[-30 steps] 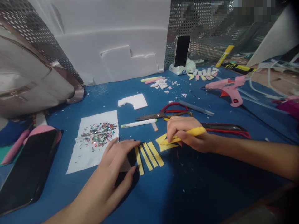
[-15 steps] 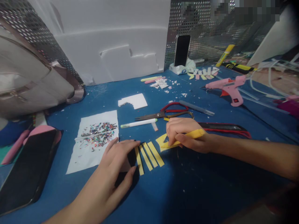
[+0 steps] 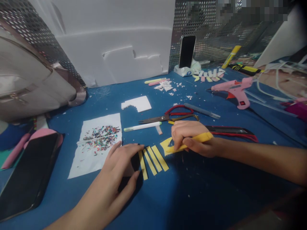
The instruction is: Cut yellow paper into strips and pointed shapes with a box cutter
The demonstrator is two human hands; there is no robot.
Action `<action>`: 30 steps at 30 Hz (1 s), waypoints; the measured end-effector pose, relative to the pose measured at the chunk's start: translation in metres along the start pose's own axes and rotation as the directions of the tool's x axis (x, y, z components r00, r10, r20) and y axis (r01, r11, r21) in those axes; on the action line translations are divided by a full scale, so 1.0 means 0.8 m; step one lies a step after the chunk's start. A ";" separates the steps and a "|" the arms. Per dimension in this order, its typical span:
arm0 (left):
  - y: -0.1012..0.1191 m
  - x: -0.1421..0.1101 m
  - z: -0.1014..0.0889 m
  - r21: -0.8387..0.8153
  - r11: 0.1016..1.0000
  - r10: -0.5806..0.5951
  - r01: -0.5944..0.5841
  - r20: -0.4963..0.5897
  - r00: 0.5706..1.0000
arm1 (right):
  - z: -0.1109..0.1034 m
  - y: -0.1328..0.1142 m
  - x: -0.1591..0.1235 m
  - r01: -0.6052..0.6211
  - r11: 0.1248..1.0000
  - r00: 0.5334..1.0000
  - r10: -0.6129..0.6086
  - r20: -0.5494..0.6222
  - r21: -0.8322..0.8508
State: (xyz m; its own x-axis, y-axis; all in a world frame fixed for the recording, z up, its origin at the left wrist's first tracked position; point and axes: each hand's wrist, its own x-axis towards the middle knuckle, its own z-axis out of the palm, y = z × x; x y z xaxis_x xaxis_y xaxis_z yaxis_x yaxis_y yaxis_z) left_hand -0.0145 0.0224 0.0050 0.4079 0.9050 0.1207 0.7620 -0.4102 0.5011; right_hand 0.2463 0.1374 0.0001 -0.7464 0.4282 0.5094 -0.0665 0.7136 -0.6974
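My right hand (image 3: pixel 192 137) is closed around a long, folded-looking yellow piece (image 3: pixel 202 137), which may be paper or thin foam. Its narrow end meets a flat yellow piece (image 3: pixel 165 143) on the table. My left hand (image 3: pixel 120 163) lies with fingers apart, index fingertip at the top of several thin yellow strips (image 3: pixel 153 159) set side by side. Beneath the left palm, a small pale piece (image 3: pixel 129 169) is partly hidden. Just beyond the right hand are scissors (image 3: pixel 155 119) with red handles, a white pen (image 3: pixel 144 126) and a black-and-red tool (image 3: pixel 232 131).
White paper (image 3: pixel 79 163) with shiny coloured flakes lies left, beside a black phone (image 3: pixel 28 172). A pink glue gun (image 3: pixel 236 89) trails its cord at right. Farther back are a cut white board (image 3: pixel 141 103), white scraps (image 3: pixel 163 85) and an upright phone (image 3: pixel 187 51). A bag (image 3: pixel 28 76) stands left.
My right hand has shifted very slightly to the right with the yellow piece in it. The left hand and the strips have stayed put.
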 end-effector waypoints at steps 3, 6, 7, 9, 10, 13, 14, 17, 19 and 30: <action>0.000 0.000 0.000 -0.001 1.000 -0.001 0.001 0.006 1.000 | 0.000 0.002 -0.002 -0.015 1.000 1.000 0.015 -0.010 -0.010; 0.000 0.000 0.001 -0.006 1.000 -0.006 0.006 0.004 1.000 | 0.001 0.005 -0.003 -0.013 1.000 1.000 0.013 0.009 -0.023; 0.000 0.000 0.001 -0.005 1.000 -0.006 0.006 0.001 1.000 | 0.002 0.006 -0.003 -0.008 1.000 1.000 0.009 0.014 -0.030; 0.000 0.000 0.001 0.001 1.000 -0.005 0.005 -0.010 1.000 | 0.003 0.007 -0.003 0.008 0.999 1.000 -0.008 0.015 -0.049; 0.000 0.000 0.001 0.004 1.000 -0.006 0.006 -0.018 1.000 | 0.004 0.007 -0.003 0.018 0.998 1.000 -0.017 0.014 -0.057; 0.000 -0.001 0.001 0.015 1.000 -0.001 0.002 -0.034 0.999 | 0.005 0.007 -0.003 0.029 0.997 0.999 -0.028 0.014 -0.075; 0.001 -0.001 0.001 0.014 1.000 0.002 -0.001 -0.039 0.999 | 0.005 0.007 -0.003 0.029 0.997 0.999 -0.028 0.018 -0.078; 0.003 0.000 0.000 -0.014 1.000 0.000 -0.001 -0.048 0.999 | 0.003 0.005 -0.004 0.034 0.996 0.999 -0.031 0.028 -0.085; 0.003 0.000 -0.001 -0.033 0.999 -0.009 0.008 -0.050 0.999 | 0.003 0.004 -0.004 0.043 0.995 0.999 -0.041 0.022 -0.087; -0.010 -0.003 0.005 0.236 0.969 0.096 -0.072 -0.089 0.991 | 0.001 -0.003 -0.002 0.053 0.995 0.998 -0.054 -0.018 -0.087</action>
State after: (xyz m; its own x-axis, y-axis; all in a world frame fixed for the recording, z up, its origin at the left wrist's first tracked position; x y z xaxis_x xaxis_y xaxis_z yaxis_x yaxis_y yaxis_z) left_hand -0.0195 0.0228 -0.0030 0.4325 0.8681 0.2436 0.8277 -0.4895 0.2746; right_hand 0.2474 0.1344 0.0006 -0.7296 0.3988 0.5556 -0.0475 0.7809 -0.6228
